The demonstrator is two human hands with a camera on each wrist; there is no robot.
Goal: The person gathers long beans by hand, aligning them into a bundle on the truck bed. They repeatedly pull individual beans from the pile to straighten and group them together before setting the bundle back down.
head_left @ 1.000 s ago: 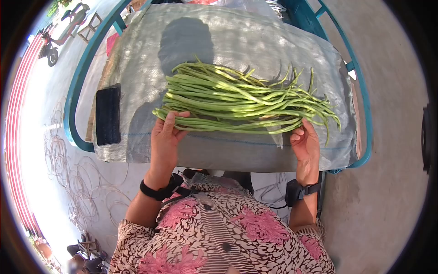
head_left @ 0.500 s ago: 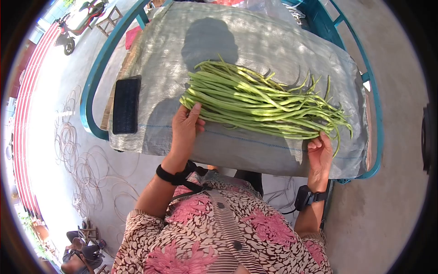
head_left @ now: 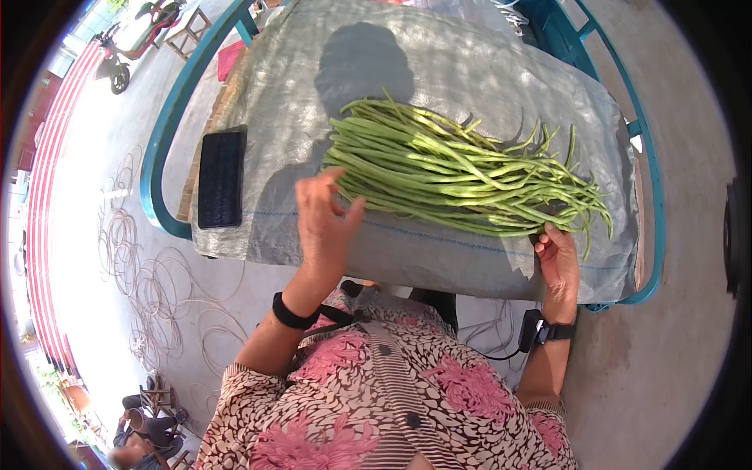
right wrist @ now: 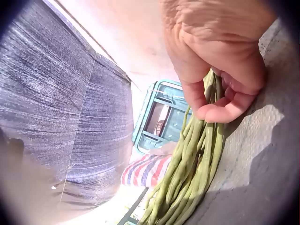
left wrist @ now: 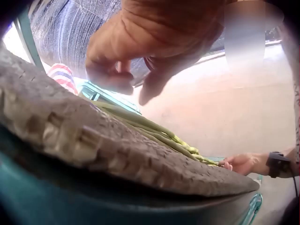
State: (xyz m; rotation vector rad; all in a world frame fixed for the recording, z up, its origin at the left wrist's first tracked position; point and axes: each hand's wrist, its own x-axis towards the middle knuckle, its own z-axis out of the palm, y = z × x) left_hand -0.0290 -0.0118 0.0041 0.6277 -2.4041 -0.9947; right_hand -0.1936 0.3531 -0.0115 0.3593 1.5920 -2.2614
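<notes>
A bundle of long green yardlong beans lies lengthwise on a grey woven plastic sheet. At its left end, my left hand is raised near the bean ends with fingers loosely bent. The left wrist view shows that hand holding nothing, thumb and fingers apart. My right hand pinches a few beans at the thin right end, along the near edge of the bundle. In the right wrist view, the thumb and curled fingers of that hand close round the beans.
A black phone lies on the sheet's left side. Teal metal rails frame the covered surface left and right. Coils of thin wire are on the floor to the left. A seated person is at lower left.
My left hand has let go of the bean ends and lifted off. Beans formerly held apart along the near side now lie against the bundle. The right hand stays at the thin end.
</notes>
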